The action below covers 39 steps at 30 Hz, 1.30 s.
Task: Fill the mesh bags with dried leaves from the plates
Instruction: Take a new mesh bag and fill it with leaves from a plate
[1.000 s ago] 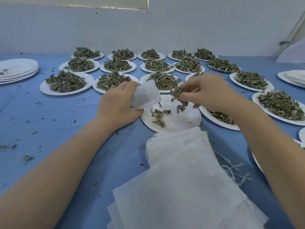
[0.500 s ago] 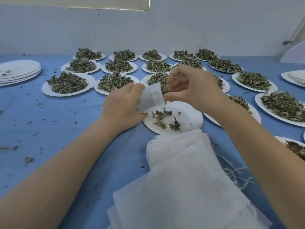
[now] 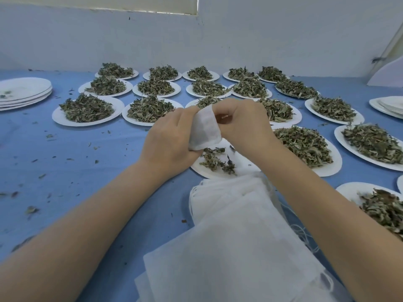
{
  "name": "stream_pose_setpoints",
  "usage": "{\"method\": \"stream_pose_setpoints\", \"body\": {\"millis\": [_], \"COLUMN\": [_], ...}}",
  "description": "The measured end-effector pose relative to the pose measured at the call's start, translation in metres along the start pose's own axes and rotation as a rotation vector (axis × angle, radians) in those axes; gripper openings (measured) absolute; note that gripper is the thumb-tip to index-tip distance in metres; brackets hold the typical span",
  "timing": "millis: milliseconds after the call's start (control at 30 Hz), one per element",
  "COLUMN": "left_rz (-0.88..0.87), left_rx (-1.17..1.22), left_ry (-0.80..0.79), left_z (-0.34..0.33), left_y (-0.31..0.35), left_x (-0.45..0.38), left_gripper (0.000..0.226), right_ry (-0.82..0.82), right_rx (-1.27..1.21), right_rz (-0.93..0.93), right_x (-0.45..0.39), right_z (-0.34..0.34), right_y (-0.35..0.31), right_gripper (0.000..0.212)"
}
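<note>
My left hand [image 3: 169, 141] grips a small white mesh bag [image 3: 205, 130] above a nearly bare white plate [image 3: 244, 165]. A few dried leaves [image 3: 214, 160] lie on that plate. My right hand [image 3: 242, 125] is curled at the bag's right edge, with its fingertips at the mouth of the bag. Whether those fingers hold leaves is hidden. A dark shade shows through the lower part of the bag. A pile of flat white mesh bags [image 3: 235, 243] lies on the blue table [image 3: 65, 171] close to me.
Several white plates heaped with dried leaves [image 3: 87, 109] stand in rows behind and to the right. Stacks of bare plates sit at the far left [image 3: 24, 91] and far right [image 3: 389, 105]. Leaf crumbs litter the table's left side. A white wall [image 3: 261, 40] closes the back.
My right hand carried a pinch of leaves from the plate over to the bag and now sits at its mouth. The left hand raised the bag slightly.
</note>
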State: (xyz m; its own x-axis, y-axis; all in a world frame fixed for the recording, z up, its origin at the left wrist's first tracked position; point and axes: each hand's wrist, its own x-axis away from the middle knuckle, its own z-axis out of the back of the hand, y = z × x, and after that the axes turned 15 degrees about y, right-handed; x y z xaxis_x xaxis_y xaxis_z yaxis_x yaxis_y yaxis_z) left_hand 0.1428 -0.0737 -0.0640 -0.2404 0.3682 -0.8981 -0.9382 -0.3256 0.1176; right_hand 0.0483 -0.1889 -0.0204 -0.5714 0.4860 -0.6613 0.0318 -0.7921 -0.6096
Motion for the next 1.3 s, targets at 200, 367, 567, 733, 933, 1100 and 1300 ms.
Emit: {"method": "stream_pose_setpoints", "body": {"millis": [200, 367, 567, 733, 933, 1100, 1300], "left_rz": [0.012, 0.024, 0.065, 0.059, 0.076, 0.070, 0.072], "left_rx": [0.004, 0.013, -0.026, -0.050, -0.087, -0.087, -0.113], "left_ry": [0.000, -0.003, -0.047, -0.056, -0.032, -0.043, -0.049], "left_z": [-0.001, 0.001, 0.001, 0.002, 0.003, 0.002, 0.002], "left_y": [0.004, 0.000, -0.009, -0.013, -0.016, -0.017, -0.020], "left_x": [0.001, 0.000, -0.001, -0.002, -0.002, -0.001, -0.001], "left_gripper": [0.055, 0.056, 0.055, 0.055, 0.052, 0.050, 0.052], "right_ry": [-0.191, -0.463, -0.154, -0.413, -0.494, -0.605, -0.632], "right_rx": [0.021, -0.082, -0.298, 0.552, 0.404, 0.422, 0.380], "right_rz": [-0.007, -0.118, -0.218, -0.045, -0.068, 0.159, 0.067], "right_x": [-0.001, -0.004, -0.011, -0.006, -0.006, 0.002, -0.008], "right_z": [-0.003, 0.007, 0.016, 0.002, -0.006, -0.012, 0.013], "right_y": [-0.006, -0.005, 0.009, 0.032, 0.032, 0.030, 0.024], "right_gripper": [0.016, 0.026, 0.033, 0.035, 0.040, 0.069, 0.067]}}
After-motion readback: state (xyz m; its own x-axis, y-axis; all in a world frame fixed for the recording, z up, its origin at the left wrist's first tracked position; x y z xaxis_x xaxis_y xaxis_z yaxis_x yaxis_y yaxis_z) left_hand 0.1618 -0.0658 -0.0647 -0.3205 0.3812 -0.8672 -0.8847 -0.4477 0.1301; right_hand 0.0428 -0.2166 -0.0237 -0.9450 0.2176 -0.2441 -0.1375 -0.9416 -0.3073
